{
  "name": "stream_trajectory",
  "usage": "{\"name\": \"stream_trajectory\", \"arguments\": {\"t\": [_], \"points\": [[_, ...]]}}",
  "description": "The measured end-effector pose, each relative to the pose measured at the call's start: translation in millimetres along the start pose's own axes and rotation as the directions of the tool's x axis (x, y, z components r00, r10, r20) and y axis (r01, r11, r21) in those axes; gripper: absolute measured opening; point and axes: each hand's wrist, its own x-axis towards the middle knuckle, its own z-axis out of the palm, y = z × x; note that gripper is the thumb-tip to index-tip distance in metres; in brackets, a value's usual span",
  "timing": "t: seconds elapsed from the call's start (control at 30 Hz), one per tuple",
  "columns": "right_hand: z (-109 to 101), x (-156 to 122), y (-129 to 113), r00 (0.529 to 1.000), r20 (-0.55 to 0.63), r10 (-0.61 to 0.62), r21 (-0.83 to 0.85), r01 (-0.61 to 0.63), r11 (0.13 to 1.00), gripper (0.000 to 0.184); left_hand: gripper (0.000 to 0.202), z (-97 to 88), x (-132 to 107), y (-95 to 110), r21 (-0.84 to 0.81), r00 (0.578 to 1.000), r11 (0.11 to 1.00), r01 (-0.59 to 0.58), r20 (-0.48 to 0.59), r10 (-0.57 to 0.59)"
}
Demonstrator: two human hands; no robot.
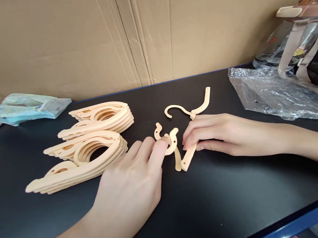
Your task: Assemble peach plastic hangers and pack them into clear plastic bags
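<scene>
1. The left hand [131, 172] pinches small curvy bits [174, 137], just right of the hanger pile [74, 176].
2. The right hand [225, 134] grips a hooked hanger [204, 107], farther right of that pile.
3. Looks like picking bits now; next needs a careful pinch.

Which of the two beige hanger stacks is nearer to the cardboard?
The rear stack: it lies between the cardboard and the front stack, which sits closer to the camera.
</scene>
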Motion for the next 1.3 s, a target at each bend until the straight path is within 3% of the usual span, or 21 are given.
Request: {"name": "stream_trajectory", "arguments": {"t": [0.23,0.57,0.73,0.9,1.03,1.13,1.3], "points": [[1.6,2.0,-4.5,1.000,0.010,-0.020,0.027,0.020,0.999,0.022,0.021,1.1,3.2,-1.4,-0.141,0.995,0.990,0.000,0.100,0.015],[1.5,2.2,-8.5,1.000,-0.001,-0.008,0.058,0.008,0.998,0.021,0.005,5.0,1.9,0.2,-0.347,0.997,0.937,-0.025,0.055,0.046],[1.5,1.8,-6.5,1.000,-0.022,0.000,0.044,0.001,0.999,0.019,0.007,2.4,1.3,1.5,-0.319,0.994,0.946,-0.049,0.076,0.077],[1.2,2.1,-5.9,0.999,-0.039,0.005,0.030,-0.004,1.000,0.017,0.023,0.8,1.8,1.3,-0.238,0.989,0.968,-0.074,0.106,0.101],[1.2,1.8,-6.1,0.999,-0.047,0.009,0.027,-0.008,1.000,0.017,0.010,4.5,-0.6,1.9,-0.305,0.992,0.951,-0.049,0.094,0.081],[1.3,1.8,-6.3,0.997,-0.071,0.004,0.027,-0.002,1.000,0.016,0.024,6.8,-2.8,1.7,-0.340,0.993,0.940,-0.035,0.095,0.071],[1.4,2.7,-7.1,0.995,-0.100,-0.001,0.022,0.003,1.000,0.015,0.004,2.6,0.6,1.1,-0.295,0.992,0.954,-0.055,0.094,0.087]]}}
